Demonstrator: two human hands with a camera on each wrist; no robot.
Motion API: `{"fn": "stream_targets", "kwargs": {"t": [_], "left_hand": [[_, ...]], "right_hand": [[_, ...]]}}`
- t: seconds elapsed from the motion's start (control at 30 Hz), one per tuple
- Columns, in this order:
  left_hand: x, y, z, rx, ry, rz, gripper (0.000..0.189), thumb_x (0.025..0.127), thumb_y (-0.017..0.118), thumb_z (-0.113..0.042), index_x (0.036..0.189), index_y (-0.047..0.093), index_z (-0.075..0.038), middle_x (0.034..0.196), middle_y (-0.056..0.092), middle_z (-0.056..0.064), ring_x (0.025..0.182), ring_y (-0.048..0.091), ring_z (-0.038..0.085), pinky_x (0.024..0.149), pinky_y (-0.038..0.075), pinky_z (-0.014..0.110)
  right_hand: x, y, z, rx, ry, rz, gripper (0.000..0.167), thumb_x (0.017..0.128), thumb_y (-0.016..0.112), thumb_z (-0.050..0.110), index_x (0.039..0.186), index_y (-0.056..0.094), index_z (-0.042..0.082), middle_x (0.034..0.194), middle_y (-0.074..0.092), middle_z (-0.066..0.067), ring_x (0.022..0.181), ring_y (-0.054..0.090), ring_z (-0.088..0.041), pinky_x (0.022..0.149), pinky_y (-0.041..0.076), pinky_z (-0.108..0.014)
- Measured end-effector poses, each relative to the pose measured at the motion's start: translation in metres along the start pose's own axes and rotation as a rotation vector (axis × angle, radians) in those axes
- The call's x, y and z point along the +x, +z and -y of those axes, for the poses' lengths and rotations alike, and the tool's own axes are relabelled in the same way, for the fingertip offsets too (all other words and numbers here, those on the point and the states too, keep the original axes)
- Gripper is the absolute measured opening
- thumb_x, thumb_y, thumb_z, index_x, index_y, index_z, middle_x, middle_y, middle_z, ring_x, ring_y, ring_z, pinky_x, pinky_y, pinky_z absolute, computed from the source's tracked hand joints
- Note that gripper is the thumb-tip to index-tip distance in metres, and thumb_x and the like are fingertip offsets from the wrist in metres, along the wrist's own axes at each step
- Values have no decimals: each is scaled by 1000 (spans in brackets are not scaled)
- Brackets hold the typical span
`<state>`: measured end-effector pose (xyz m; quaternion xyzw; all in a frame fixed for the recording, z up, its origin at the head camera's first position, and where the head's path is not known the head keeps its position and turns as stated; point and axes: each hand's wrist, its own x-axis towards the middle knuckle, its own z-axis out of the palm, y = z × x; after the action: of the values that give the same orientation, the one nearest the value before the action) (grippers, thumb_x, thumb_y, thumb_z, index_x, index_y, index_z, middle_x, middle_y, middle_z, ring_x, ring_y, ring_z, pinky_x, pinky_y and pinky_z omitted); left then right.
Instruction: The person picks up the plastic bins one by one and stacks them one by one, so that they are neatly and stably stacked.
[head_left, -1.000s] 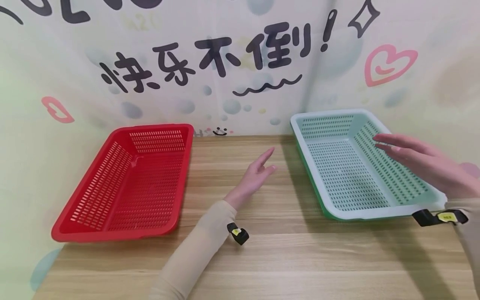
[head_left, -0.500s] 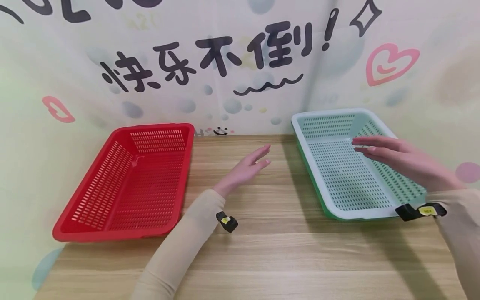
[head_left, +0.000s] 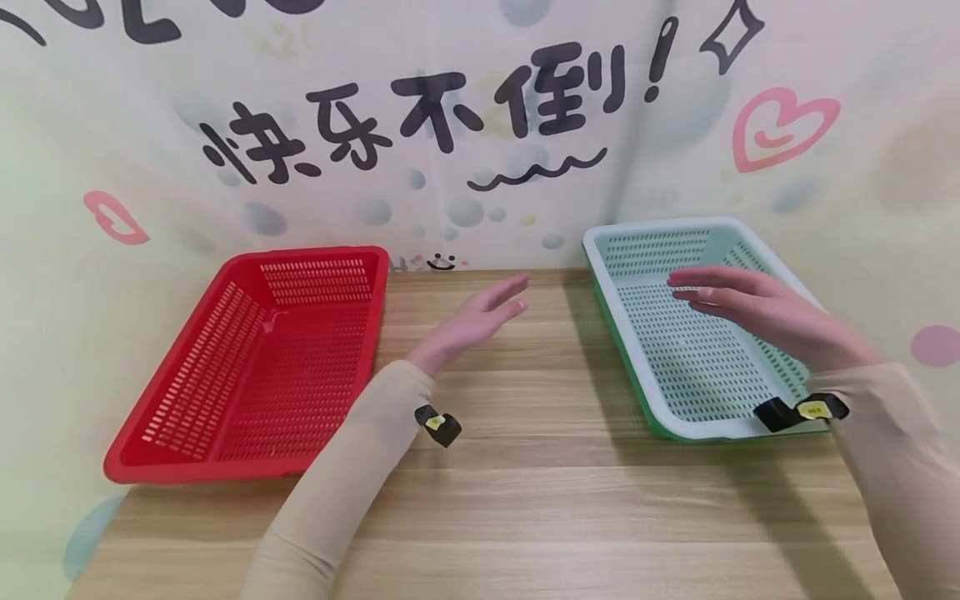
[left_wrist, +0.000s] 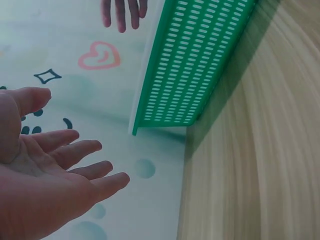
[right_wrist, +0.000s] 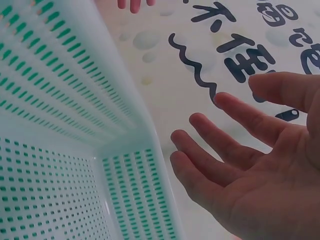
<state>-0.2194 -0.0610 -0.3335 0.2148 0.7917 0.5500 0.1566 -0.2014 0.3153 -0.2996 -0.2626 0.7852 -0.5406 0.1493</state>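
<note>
My left hand [head_left: 471, 325] hovers over the wooden table between the two baskets, fingers extended and holding nothing. In the left wrist view its palm and spread fingers [left_wrist: 107, 187] show plainly, with the green outside of the right-hand basket beyond. My right hand [head_left: 757, 312] is above the white-and-green plastic basket [head_left: 632, 354], fingers relaxed and nothing in them. The right wrist view has that palm and its loosely bent fingers [right_wrist: 235, 155] beside the basket's pale rim. A red plastic basket [head_left: 367, 367] stands on the left, its slotted inside holding no items in view.
The wooden table [head_left: 525, 500] runs between and in front of the baskets. Behind it hangs a pale printed cloth [head_left: 420, 217] with dark lettering and hearts. Each sleeve carries a black wrist device, the left one [head_left: 438, 425] and the right one [head_left: 801, 411].
My right hand has moved left, from the basket's right side to over its middle. My left hand has drifted left and slightly back. Both baskets have stayed in place.
</note>
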Motion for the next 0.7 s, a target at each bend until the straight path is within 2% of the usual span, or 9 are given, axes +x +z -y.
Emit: {"fn": "stream_targets", "kwargs": {"t": [0.2,0.4,0.7], "left_hand": [[-4,-12,-6,-5,-7,-18,53,103,47,-23,152,30,-8,153,32,11,139,32,24,112,27,36],[-12,-22,-8,-9,-25,-29,52,103,46,-22,151,31,-9,153,35,9,138,33,23,112,28,36],[-23,-41,-9,6,-62,-44,52,103,47,-24,152,32,-14,151,37,7,138,33,22,111,30,41]], "right_hand": [[11,10,3,-2,29,4,40,103,43,10,142,43,0,138,51,-6,122,52,-15,99,41,-21],[23,18,3,37,-6,18,40,103,43,9,141,42,-4,138,51,-8,123,52,-17,101,41,-24],[39,31,8,47,0,20,40,103,44,10,141,43,-3,139,50,-11,127,49,-22,102,40,-26]]}}
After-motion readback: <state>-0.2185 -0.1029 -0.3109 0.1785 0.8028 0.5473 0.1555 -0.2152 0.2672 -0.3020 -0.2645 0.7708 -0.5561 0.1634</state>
